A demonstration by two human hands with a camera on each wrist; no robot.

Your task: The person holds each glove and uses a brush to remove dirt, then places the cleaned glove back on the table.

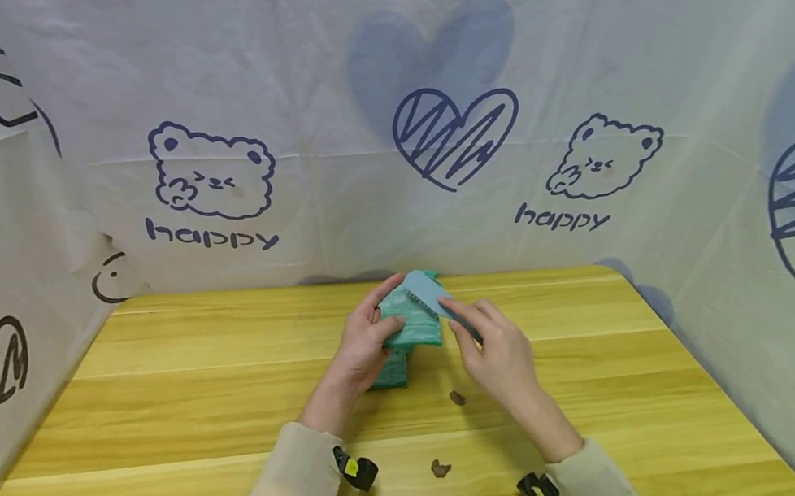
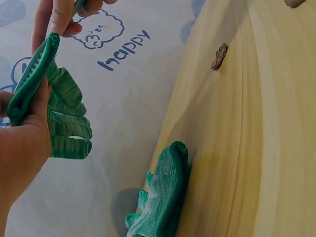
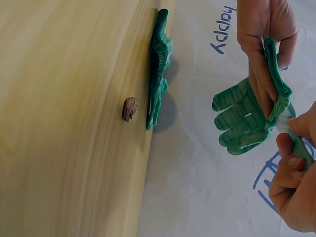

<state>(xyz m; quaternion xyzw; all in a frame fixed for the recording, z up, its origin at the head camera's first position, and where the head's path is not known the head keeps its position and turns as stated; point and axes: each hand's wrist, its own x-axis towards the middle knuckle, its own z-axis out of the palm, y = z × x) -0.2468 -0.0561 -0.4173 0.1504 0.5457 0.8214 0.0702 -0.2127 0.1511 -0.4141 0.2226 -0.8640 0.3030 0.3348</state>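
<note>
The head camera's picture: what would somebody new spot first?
Probably the bright green glove in the left hand, over the table, with the right hand holding a light-blue brush over it. Just below it in the picture, a second green glove lies on the table. Behind, the white cloth has blue bear faces and hearts.

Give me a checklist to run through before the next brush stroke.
1. Left hand gripping the green glove: ok.
2. Right hand holding the brush by its handle: ok.
3. Bristles turned toward that glove: ok.
4. Second glove lying apart on the table: ok.
5. Tabletop free of loose bits: not ok; two brown pieces lie there.
6. Held glove free of dirt: cannot tell.
</note>
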